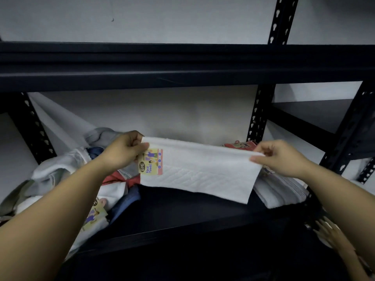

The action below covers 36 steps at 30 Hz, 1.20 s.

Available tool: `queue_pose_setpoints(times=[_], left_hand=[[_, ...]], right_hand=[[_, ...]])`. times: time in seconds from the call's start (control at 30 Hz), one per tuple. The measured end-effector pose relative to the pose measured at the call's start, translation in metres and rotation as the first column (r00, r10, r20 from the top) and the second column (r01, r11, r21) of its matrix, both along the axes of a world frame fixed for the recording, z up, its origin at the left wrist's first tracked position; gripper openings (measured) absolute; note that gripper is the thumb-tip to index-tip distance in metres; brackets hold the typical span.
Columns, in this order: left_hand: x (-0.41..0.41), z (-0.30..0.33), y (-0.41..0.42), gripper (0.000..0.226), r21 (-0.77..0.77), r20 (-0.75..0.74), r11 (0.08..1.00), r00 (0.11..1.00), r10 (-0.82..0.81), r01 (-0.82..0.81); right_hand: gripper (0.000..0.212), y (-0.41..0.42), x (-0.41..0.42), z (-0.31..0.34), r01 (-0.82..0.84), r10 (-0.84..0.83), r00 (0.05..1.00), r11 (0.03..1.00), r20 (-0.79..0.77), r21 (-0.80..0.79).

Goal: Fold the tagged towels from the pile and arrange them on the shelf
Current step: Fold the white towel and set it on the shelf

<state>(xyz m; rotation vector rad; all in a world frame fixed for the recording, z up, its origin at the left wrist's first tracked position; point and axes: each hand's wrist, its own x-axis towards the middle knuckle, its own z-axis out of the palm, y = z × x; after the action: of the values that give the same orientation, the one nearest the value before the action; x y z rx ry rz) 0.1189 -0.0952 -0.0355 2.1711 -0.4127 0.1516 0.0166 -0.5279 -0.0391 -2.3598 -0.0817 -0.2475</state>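
"ENE" and "Face Towel" were printed on the tag (pixel 150 162) of the white towel (pixel 200 171). Print on a second tag (pixel 95 214), lower left, could not be read.

Both forearms are bare to the frame's edge, entering from 7 and 4 o'clock; no sleeves, rings or watch show on the left hand (pixel 123 151) or right hand (pixel 282 159).

Storeroom: black slotted-steel shelving (pixel 261 110), bare white wall (pixel 142 110).
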Motion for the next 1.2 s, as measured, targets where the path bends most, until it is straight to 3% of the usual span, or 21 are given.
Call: queue_pose_setpoints(times=[0.17, 0.3, 0.37, 0.5, 0.6, 0.73, 0.83, 1.03, 1.13, 1.2], left_hand=[[0.007, -0.012, 0.000, 0.006, -0.219, 0.117, 0.975, 0.990, 0.072, -0.045], [-0.012, -0.050, 0.002, 0.007, -0.253, 0.055, 0.967, 0.998, -0.004, 0.018], [-0.024, -0.075, 0.007, 0.010, -0.226, -0.007, 0.969, 0.995, -0.102, 0.097], [-0.040, -0.115, 0.021, 0.011, -0.215, -0.155, 0.953, 0.956, -0.250, 0.214], [-0.049, -0.131, 0.026, 0.026, -0.135, -0.178, 0.956, 0.942, -0.283, 0.262], [-0.050, -0.132, 0.029, 0.050, -0.043, -0.200, 0.962, 0.941, -0.272, 0.269], [-0.051, -0.129, 0.026, 0.060, -0.048, -0.208, 0.961, 0.938, -0.275, 0.271], [-0.046, -0.127, 0.002, 0.028, 0.148, 0.076, 0.980, 0.986, -0.146, 0.134], [-0.041, -0.130, -0.019, 0.040, 0.276, 0.174, 0.954, 0.970, -0.170, 0.118], [-0.036, -0.134, -0.035, 0.054, 0.377, 0.140, 0.921, 0.977, -0.159, 0.095]], right_hand=[[0.004, 0.004, 0.015, 0.004, 0.069, -0.079, 0.974, 0.996, 0.210, 0.056], [0.007, 0.005, 0.006, -0.024, 0.024, -0.035, 0.999, 0.950, 0.032, 0.311], [0.009, 0.002, -0.003, -0.045, 0.003, 0.012, 0.999, 0.945, -0.044, 0.327], [0.008, -0.002, -0.022, -0.076, -0.031, 0.082, 0.977, 0.968, -0.199, 0.249], [0.013, -0.003, -0.032, -0.088, -0.029, 0.082, 0.959, 0.981, -0.273, 0.192], [0.013, -0.003, -0.035, -0.097, -0.004, 0.042, 0.966, 0.989, -0.253, 0.150], [0.012, 0.002, -0.031, -0.102, 0.041, -0.026, 0.989, 0.994, -0.143, 0.103], [0.011, 0.043, -0.020, -0.110, 0.067, -0.066, 0.997, 0.997, 0.026, -0.035], [0.014, 0.077, -0.005, -0.113, 0.023, -0.017, 0.998, 0.993, 0.055, -0.119], [0.031, 0.104, 0.006, -0.113, -0.006, 0.006, 1.000, 0.980, 0.000, -0.199]])
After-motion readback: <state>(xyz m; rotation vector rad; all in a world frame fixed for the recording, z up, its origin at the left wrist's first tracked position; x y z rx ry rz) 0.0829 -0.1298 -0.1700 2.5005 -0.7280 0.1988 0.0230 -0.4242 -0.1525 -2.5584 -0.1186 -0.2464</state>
